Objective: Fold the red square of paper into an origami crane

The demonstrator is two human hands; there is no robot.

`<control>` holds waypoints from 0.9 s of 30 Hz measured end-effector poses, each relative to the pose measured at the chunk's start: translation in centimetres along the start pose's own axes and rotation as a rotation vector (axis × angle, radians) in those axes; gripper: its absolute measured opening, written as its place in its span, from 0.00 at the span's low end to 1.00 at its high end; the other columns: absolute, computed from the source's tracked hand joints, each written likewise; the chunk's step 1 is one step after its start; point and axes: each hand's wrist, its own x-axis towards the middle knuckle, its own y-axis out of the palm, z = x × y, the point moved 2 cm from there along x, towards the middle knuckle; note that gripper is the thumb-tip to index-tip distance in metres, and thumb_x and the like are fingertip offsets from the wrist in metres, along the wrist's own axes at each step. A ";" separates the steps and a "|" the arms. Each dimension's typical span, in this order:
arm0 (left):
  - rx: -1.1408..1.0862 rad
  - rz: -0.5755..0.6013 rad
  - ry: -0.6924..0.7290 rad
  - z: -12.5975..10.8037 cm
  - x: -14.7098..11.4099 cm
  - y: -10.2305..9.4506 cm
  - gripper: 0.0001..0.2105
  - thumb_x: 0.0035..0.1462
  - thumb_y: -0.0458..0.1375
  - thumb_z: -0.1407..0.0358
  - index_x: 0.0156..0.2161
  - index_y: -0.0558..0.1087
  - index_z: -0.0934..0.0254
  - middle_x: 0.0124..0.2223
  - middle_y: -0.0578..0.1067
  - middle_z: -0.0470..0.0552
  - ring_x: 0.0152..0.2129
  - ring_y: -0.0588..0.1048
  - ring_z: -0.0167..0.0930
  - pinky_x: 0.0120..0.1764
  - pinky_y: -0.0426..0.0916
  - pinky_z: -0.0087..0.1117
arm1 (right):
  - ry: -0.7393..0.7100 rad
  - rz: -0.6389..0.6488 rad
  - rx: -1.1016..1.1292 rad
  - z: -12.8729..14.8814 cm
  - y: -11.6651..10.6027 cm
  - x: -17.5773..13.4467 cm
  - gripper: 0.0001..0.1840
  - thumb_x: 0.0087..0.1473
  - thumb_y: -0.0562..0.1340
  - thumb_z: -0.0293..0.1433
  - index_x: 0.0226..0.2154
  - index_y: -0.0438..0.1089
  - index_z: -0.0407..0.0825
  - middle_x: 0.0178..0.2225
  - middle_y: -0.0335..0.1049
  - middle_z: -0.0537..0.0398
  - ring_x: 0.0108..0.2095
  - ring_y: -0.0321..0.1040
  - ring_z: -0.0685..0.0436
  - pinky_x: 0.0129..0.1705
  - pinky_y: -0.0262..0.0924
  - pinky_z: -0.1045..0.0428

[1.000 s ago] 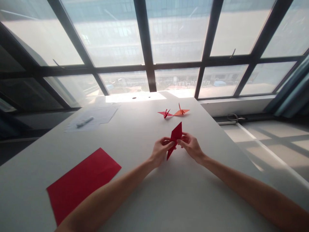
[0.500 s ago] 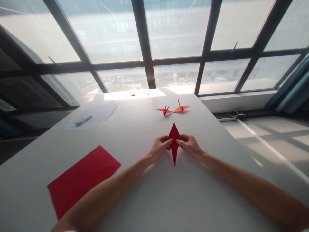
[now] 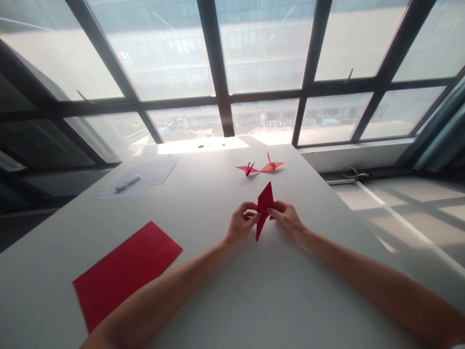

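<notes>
A red piece of folded origami paper point(image 3: 266, 199), long and diamond-shaped, is held between my two hands just above the white table. My left hand point(image 3: 242, 222) pinches its left edge with thumb and fingers. On the opposite edge, my right hand point(image 3: 286, 218) grips it, the thumb lying on the front face. The paper is tilted, its upper point leaning right and its narrow lower point to the left. Beyond it stand two finished paper cranes, a red crane point(image 3: 248, 169) and an orange crane point(image 3: 272, 166), close side by side.
A flat sheet of red paper point(image 3: 127, 271) lies on the table point(image 3: 290, 300) left of my left forearm. Farther back on the left, white papers point(image 3: 156, 169) carry a pale, blurry object point(image 3: 127, 183). Large windows rise behind the table; a cable coil point(image 3: 350, 173) sits at right.
The folded red paper has turned from upright and face-on to a tilt, its top swung right and its lower point left. Both hands keep hold of it.
</notes>
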 end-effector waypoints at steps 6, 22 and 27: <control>0.097 -0.032 0.038 0.1 -0.1 0.0 0.12 0.53 0.63 0.60 0.39 0.70 0.63 0.42 0.73 0.52 0.35 0.75 0.30 0.33 0.72 0.27 | 0.021 -0.005 -0.006 0.1 0.1 -0.2 0.15 0.44 0.70 0.40 0.34 0.76 0.48 0.35 0.77 0.50 0.34 0.70 0.44 0.34 0.65 0.50; 0.307 0.000 0.187 -1.1 -0.6 0.7 0.04 0.56 0.60 0.64 0.35 0.72 0.64 0.40 0.69 0.50 0.30 0.71 0.25 0.30 0.68 0.25 | 0.007 0.008 0.042 0.7 0.7 -0.5 0.14 0.42 0.71 0.38 0.31 0.78 0.47 0.27 0.73 0.55 0.26 0.62 0.49 0.28 0.57 0.52; 0.393 -0.060 0.268 -1.6 -0.7 0.6 0.03 0.57 0.59 0.65 0.35 0.73 0.62 0.38 0.69 0.50 0.29 0.69 0.26 0.31 0.67 0.27 | 0.004 -0.020 0.035 0.4 0.9 -0.4 0.13 0.42 0.71 0.39 0.30 0.77 0.47 0.27 0.73 0.55 0.25 0.62 0.49 0.28 0.57 0.52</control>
